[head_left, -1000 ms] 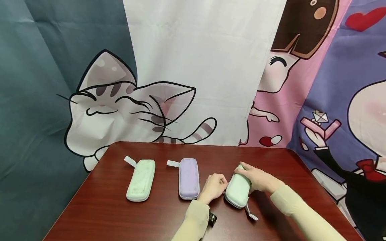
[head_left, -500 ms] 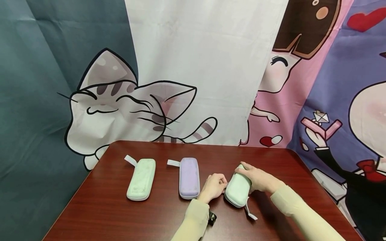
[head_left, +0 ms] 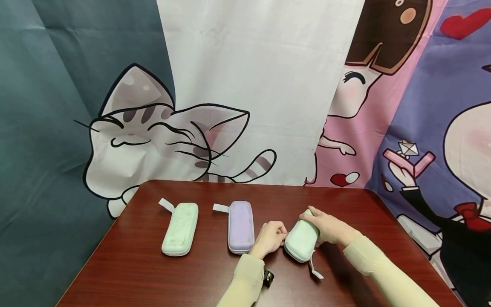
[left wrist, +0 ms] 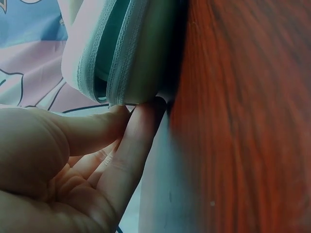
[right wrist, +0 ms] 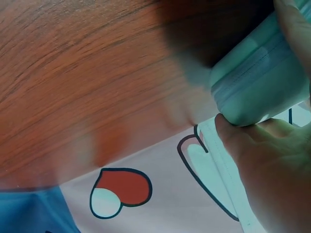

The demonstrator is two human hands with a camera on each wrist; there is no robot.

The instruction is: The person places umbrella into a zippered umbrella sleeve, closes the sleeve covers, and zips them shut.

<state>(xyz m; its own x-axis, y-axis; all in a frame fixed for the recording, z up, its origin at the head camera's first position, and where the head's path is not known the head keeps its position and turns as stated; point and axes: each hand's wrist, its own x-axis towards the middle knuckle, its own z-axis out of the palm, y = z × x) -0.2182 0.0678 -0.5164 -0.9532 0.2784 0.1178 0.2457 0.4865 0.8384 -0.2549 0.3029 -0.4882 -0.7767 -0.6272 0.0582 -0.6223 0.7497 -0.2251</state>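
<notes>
A mint green zippered case (head_left: 301, 241) stands tilted on the table at the right, a pale strap (head_left: 316, 269) trailing from its near end. My right hand (head_left: 329, 227) grips its far right side, thumb and fingers round it, as the right wrist view also shows. At the case's left edge my left hand (head_left: 270, 237) pinches with thumb and forefinger (left wrist: 141, 126). The zipper pull there is mostly hidden between the fingertips. In the left wrist view the zipper teeth (left wrist: 125, 58) are parted along one stretch, showing a narrow dark gap.
A purple case (head_left: 241, 228) lies left of my left hand, its white strap (head_left: 220, 208) pointing left. Farther left is another light green case (head_left: 180, 230) with a strap. The reddish-brown table (head_left: 126, 273) ends at a printed cloth backdrop (head_left: 245, 85).
The held green case and my left hand have shifted slightly to the left, and its strap has swung left too. My right hand keeps its grip.
</notes>
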